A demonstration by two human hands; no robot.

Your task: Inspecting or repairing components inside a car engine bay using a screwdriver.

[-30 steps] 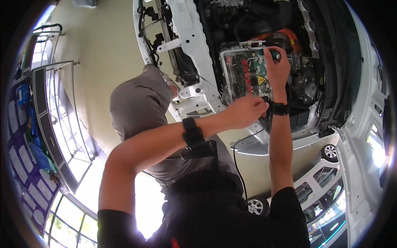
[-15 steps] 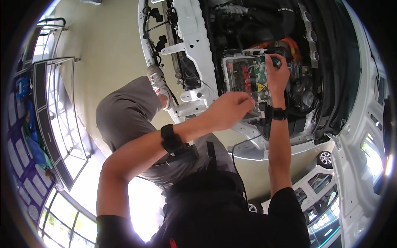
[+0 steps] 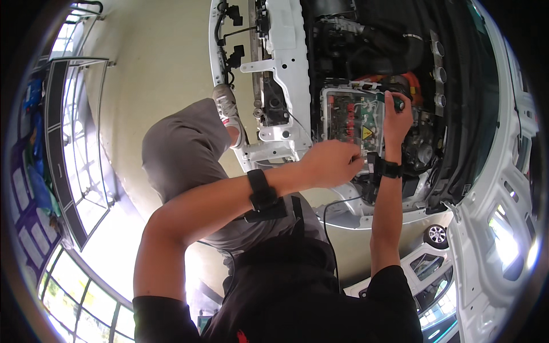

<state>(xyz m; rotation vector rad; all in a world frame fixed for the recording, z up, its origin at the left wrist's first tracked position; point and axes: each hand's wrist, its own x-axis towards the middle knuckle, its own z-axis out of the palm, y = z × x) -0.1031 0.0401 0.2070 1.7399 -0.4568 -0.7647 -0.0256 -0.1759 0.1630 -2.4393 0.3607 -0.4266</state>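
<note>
My right hand [image 3: 397, 124] is closed around the dark green handle of what looks like a screwdriver [image 3: 400, 105]. It works at the far right corner of a boxed electronics unit [image 3: 338, 131] with a clear cover, through which red parts and a green circuit board [image 3: 369, 108] show. A yellow warning triangle [image 3: 367, 133] marks the cover. Over the unit's near edge, my left hand [image 3: 334, 164] has its fingers curled together. Whatever its fingertips pinch, if anything, is too small to make out. Both wrists wear black bands.
The unit sits in a car's engine bay, beside a black air duct [image 3: 409, 51] and orange cables [image 3: 413, 86]. A white body crossmember [image 3: 291, 74] runs along its left. A thin black cable [image 3: 325, 228] hangs near my body. Another white car [image 3: 426, 266] stands at lower right.
The whole view has shifted, so the car and both hands appear farther right and lower. Relative to the unit, both hands stay in nearly the same places, and their grips look unchanged.
</note>
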